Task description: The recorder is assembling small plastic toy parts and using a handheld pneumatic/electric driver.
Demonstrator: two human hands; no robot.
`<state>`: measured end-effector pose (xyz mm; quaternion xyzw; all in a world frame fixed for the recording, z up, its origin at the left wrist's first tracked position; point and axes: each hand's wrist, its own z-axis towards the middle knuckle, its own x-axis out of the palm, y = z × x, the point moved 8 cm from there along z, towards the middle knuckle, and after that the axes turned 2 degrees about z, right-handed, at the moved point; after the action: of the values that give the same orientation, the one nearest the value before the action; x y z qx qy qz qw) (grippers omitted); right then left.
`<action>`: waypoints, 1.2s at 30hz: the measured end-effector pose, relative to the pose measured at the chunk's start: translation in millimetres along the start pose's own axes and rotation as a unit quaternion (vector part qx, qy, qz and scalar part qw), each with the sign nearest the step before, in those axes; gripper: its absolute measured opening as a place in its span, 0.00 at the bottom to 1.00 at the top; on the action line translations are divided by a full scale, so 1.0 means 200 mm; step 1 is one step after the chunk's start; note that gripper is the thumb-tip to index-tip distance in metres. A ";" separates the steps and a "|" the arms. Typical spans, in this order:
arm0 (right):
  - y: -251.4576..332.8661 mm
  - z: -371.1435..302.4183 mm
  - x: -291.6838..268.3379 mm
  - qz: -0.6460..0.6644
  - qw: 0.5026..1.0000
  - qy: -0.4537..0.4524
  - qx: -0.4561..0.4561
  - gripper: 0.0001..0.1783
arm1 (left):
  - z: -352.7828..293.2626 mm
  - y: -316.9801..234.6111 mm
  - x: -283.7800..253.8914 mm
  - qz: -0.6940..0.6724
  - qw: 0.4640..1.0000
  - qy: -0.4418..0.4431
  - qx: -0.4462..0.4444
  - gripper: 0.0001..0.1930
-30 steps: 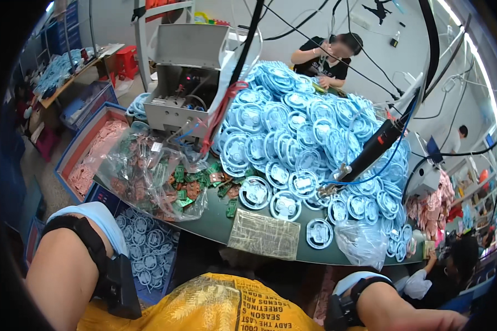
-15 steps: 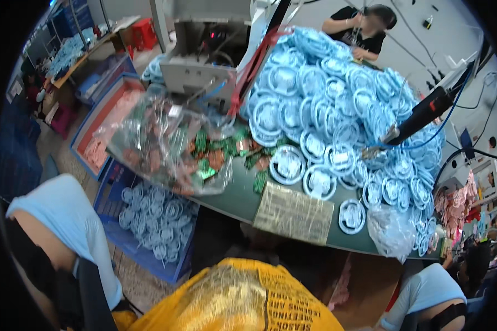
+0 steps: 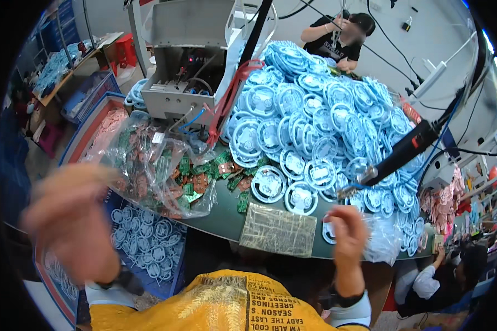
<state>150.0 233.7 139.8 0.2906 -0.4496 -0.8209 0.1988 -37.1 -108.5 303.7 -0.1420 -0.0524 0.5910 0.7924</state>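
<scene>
At 4 o'clock, right hand (image 3: 349, 234) half-curled, nothing visible in it, partly covering a ring (image 3: 328, 234) near the desk (image 3: 225, 212) edge. Left hand (image 3: 72, 218), 8 o'clock: blurred, cannot tell grip. Risk: low right-hand sweep could knock ring off.

The head view comes from the left of two side-by-side fisheye cameras worn by the person, looking down and forward past the yellow apron (image 3: 215, 298), close below, over the table (image 3: 226, 214) at middle range, to a co-worker (image 3: 337, 47) and the wall (image 3: 444, 22) farther off.
</scene>
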 end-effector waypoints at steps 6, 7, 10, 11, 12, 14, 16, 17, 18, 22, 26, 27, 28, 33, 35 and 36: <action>-0.43 0.12 0.47 -0.259 0.953 0.108 -0.118 0.18 | -1.00 0.60 0.46 0.015 0.876 0.254 -0.411 0.09; -0.45 0.16 0.52 -0.295 0.939 0.098 -0.147 0.21 | -1.11 0.62 0.52 -0.022 0.864 0.248 -0.438 0.10; -0.54 0.30 0.63 -0.351 0.919 0.119 -0.131 0.25 | -1.24 0.63 0.66 -0.019 0.828 0.292 -0.478 0.10; -0.60 0.35 0.65 -0.401 0.900 0.133 -0.107 0.28 | -1.25 0.62 0.70 -0.021 0.826 0.304 -0.474 0.10; -0.64 0.38 0.68 -0.445 0.879 0.148 -0.086 0.31 | -1.26 0.62 0.71 -0.018 0.824 0.313 -0.472 0.10; -0.63 0.43 0.66 -0.429 0.890 0.132 -0.081 0.35 | -1.25 0.64 0.70 0.005 0.844 0.303 -0.442 0.09; -0.66 0.44 0.61 -0.440 0.890 0.113 -0.043 0.43 | -1.24 0.66 0.64 0.062 0.867 0.295 -0.397 0.09; -0.70 0.44 0.58 -0.465 0.875 0.138 0.009 0.45 | -1.24 0.69 0.60 0.091 0.872 0.281 -0.390 0.09; -0.74 0.42 0.52 -0.508 0.851 0.132 0.017 0.45 | -1.23 0.72 0.56 0.128 0.875 0.276 -0.376 0.09; -1.00 0.37 0.37 -0.551 0.824 0.129 0.036 0.35 | -1.22 0.87 0.48 0.204 0.868 0.273 -0.361 0.11; -0.81 0.37 0.41 -0.398 0.907 0.055 -0.126 0.28 | -1.13 0.95 0.57 0.207 0.879 0.286 -0.319 0.12; -0.65 0.34 0.45 -0.337 0.922 0.042 -0.188 0.26 | -1.11 0.96 0.60 0.203 0.880 0.288 -0.320 0.12; -0.50 0.30 0.49 -0.312 0.927 0.066 -0.199 0.25 | -1.09 0.96 0.64 0.187 0.886 0.296 -0.303 0.13; -0.23 -0.18 0.58 -0.266 0.903 0.210 -0.264 0.23 | -1.11 0.81 0.78 0.117 0.883 0.341 -0.302 0.12; -0.30 -0.36 0.54 -0.307 0.885 0.246 -0.248 0.24 | -1.15 0.79 0.79 0.116 0.882 0.347 -0.298 0.12; -0.31 -0.43 0.52 -0.305 0.888 0.243 -0.243 0.24 | -1.15 0.79 0.76 0.146 0.888 0.336 -0.276 0.12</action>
<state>124.1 151.9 20.2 0.5465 -0.0625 -0.8283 0.1066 -80.7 39.7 25.0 -0.5513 0.0771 0.5787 0.5960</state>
